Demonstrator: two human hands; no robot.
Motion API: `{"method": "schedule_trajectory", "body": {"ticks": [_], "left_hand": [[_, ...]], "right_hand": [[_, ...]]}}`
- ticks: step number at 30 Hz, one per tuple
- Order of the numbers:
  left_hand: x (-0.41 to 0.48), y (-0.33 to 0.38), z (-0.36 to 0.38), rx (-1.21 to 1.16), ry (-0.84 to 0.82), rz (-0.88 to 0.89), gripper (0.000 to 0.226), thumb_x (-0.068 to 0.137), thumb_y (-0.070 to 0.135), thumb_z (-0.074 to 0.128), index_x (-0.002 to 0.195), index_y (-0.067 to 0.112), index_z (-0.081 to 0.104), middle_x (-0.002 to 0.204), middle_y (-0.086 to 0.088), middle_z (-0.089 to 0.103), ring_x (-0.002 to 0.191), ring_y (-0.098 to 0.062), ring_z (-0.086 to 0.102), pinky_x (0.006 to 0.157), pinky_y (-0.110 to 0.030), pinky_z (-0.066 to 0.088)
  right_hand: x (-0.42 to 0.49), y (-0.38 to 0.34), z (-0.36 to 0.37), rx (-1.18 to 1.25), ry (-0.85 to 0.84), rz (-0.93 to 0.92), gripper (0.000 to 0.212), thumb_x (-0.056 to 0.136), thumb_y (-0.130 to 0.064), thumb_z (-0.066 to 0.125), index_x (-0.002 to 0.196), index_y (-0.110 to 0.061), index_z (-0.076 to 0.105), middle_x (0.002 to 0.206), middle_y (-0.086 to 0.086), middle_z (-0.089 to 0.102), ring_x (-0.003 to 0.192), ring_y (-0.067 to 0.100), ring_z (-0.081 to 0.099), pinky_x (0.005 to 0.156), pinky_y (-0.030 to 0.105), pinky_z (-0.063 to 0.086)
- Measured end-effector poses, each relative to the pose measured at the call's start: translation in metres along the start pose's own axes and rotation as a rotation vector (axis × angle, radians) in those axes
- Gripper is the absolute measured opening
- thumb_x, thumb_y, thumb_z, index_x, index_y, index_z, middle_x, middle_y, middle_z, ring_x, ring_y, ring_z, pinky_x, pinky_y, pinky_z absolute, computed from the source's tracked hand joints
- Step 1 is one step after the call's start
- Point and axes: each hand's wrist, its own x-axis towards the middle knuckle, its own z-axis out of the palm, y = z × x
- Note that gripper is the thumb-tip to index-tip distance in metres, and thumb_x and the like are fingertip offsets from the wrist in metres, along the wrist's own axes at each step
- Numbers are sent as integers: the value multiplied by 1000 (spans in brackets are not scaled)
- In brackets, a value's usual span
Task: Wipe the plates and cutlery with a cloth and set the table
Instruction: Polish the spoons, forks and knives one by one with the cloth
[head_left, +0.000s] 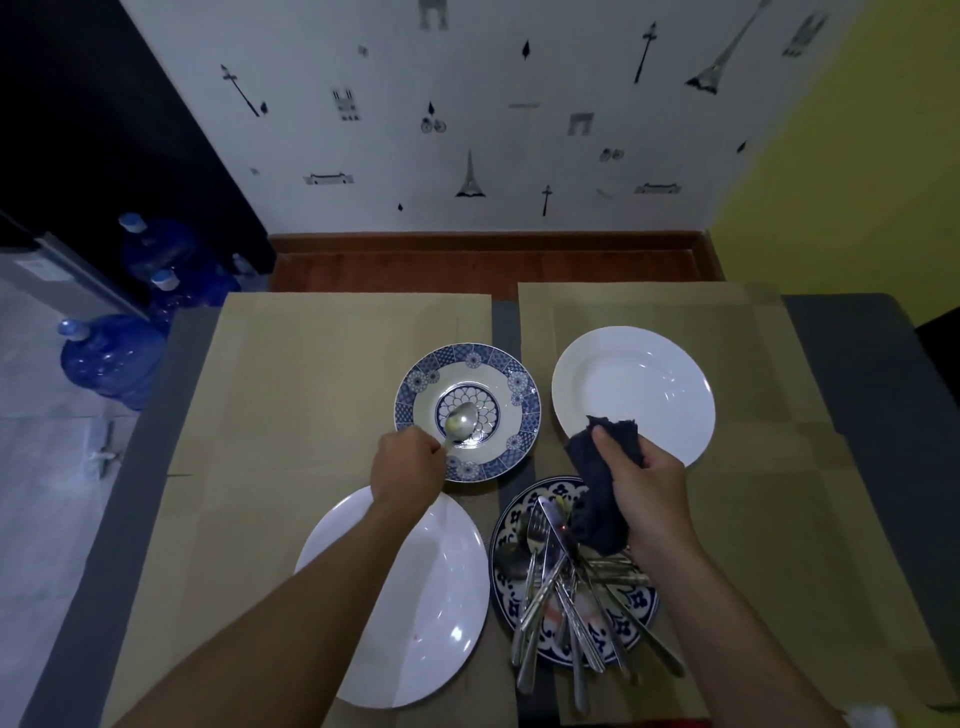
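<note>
Setting a spoon (460, 422) into the patterned plate (511, 374), the left hand (410, 462) is pinching its handle; the right hand (641, 488) is clutching the cloth (597, 467), ready for wiping.

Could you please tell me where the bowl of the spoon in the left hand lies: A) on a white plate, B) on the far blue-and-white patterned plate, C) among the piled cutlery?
B: the left hand grips the silver metal spoon, its bowl over the centre of the round blue-and-white patterned plate.
</note>
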Motion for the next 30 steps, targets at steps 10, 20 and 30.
{"method": "schedule_trajectory", "body": {"ticks": [10,20,30], "left_hand": [[-12,11,4,-24,11,158,20,86,21,67,100,10,75,92,-12,69,81,-26,64,74,-33,53],[-71,51,32,-15,-266,318,15,90,22,66,93,12,75,87,-3,72,76,-14,65,74,-30,55],[-120,56,69,-5,-351,235,14,89,29,67,87,15,70,79,1,72,70,-9,67,73,-28,57]], "right_hand": [[-7,-4,-15,57,9,-7,14,90,-31,79,94,-17,78,89,6,79,80,22,71,74,38,57],[-27,-1,-46,131,-10,47,10,89,-14,76,98,-12,77,94,13,79,81,27,71,75,40,57],[-39,4,-74,107,25,-5,20,99,-38,66,96,-22,77,92,0,80,95,25,75,88,45,59]]}}
